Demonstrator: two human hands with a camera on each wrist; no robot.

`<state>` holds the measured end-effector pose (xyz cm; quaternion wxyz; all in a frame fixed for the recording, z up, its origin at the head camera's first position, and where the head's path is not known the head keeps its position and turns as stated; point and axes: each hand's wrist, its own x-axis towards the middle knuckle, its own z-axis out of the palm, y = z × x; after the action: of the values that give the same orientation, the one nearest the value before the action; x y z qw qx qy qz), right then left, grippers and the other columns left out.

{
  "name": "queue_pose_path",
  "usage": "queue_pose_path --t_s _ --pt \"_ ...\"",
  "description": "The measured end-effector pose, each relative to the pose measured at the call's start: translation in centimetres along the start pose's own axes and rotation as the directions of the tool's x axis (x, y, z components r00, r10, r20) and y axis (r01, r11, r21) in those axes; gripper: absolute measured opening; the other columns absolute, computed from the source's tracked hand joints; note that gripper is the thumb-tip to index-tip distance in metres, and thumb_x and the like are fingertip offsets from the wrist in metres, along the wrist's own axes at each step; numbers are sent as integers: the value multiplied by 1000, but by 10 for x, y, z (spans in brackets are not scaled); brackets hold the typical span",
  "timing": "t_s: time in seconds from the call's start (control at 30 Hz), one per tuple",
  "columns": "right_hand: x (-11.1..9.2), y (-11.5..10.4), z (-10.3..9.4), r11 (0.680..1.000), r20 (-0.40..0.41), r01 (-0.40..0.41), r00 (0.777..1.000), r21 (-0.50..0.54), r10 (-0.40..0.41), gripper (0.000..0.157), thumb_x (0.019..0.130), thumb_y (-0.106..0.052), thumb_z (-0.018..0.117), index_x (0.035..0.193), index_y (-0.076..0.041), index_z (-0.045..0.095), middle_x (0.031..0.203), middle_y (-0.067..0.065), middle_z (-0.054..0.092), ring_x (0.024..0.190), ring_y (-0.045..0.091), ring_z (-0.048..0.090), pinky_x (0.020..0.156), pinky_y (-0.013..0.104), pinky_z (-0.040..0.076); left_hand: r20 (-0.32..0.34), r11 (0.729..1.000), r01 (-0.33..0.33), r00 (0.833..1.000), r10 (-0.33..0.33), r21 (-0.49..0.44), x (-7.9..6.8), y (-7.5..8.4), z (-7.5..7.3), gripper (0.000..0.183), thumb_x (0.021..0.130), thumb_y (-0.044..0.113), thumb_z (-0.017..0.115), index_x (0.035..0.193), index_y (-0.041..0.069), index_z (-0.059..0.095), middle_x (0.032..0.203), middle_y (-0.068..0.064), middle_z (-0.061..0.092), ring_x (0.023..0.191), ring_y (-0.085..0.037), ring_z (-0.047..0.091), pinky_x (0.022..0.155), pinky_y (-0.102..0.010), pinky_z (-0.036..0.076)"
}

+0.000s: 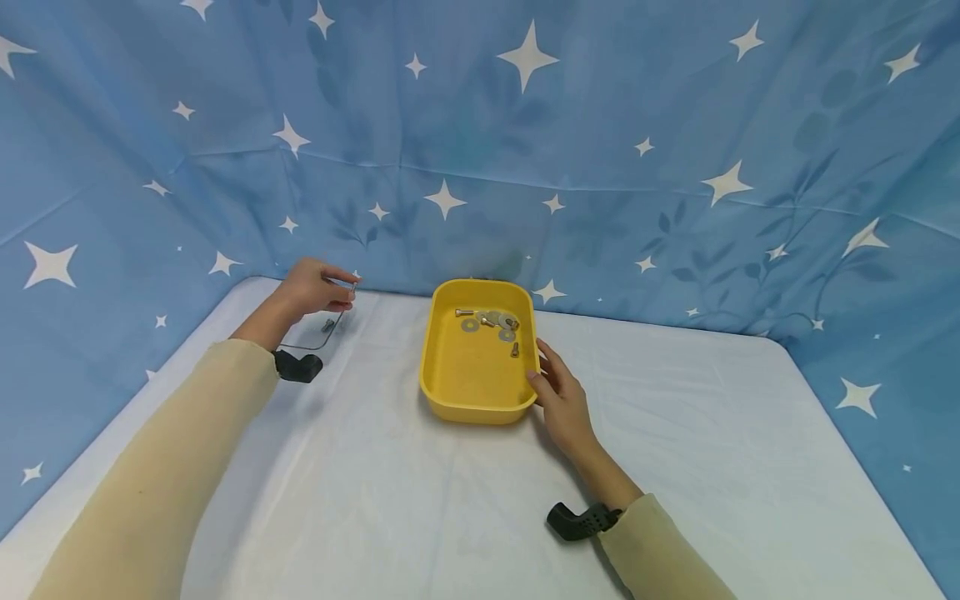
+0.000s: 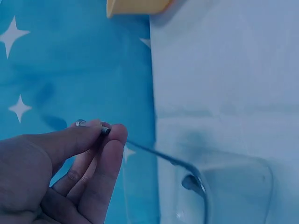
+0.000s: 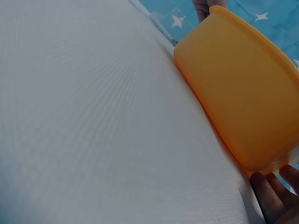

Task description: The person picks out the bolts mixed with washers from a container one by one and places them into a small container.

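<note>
My left hand [image 1: 311,292] pinches a small screw [image 2: 106,131] between thumb and fingertips. It is over a clear container [image 1: 303,347], whose thin rim shows below the hand. Inside that container lies another screw [image 1: 327,326]; the hand and wrist hide part of it. My right hand [image 1: 566,404] grips the right wall of a yellow bin [image 1: 472,409], thumb at the rim and fingers along the outside. Several washers [image 1: 470,325] and screws [image 1: 515,350] lie toward the far end of the bin. In the right wrist view, the fingertips [image 3: 261,184] touch the bin's lower corner.
A white cloth [image 1: 375,500] covers the table under both containers. Behind its far edge hangs a blue curtain [image 1: 465,150] with white stars, which also runs along both sides. Dark wrist mounts [image 1: 577,522] sit on both wrists.
</note>
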<state>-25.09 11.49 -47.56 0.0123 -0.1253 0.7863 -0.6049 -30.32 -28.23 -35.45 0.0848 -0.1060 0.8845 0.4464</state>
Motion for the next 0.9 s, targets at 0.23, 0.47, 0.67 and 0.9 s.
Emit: queue_pose_path --t_s 0.23,0.47,0.67,0.9 --pt "0 0 -1 1000 5 5 1000 12 -5 54 106 -24 51 158 -22 36 152 16 51 132 33 59 97 43 58 -32 998 37 999 -35 50 4 -21 -10 44 99 9 63 140 -2 58 115 -20 70 86 -16 73 91 -40 60" --pt "0 1 0 1000 8 -7 1000 15 7 55 107 -24 50 159 -21 34 153 18 50 131 34 59 97 38 58 -36 993 99 995 -97 60 10 -36 -11 43 98 9 64 139 -2 59 104 -13 72 81 -15 73 91 -42 59" --pt "0 2 1 1000 4 -12 1000 15 12 54 106 -25 51 158 -22 36 152 17 50 131 33 59 96 37 59 -35 989 113 993 -110 98 15 -48 -11 43 97 11 65 138 -1 60 104 -11 70 79 -13 72 86 -37 60" --pt "0 2 0 1000 -1 -16 1000 6 16 54 106 -25 51 158 -23 36 152 16 51 131 33 59 97 37 58 -25 983 148 989 -146 110 27 -61 -10 41 96 11 66 135 -2 63 79 1 71 70 -8 70 77 -31 58"
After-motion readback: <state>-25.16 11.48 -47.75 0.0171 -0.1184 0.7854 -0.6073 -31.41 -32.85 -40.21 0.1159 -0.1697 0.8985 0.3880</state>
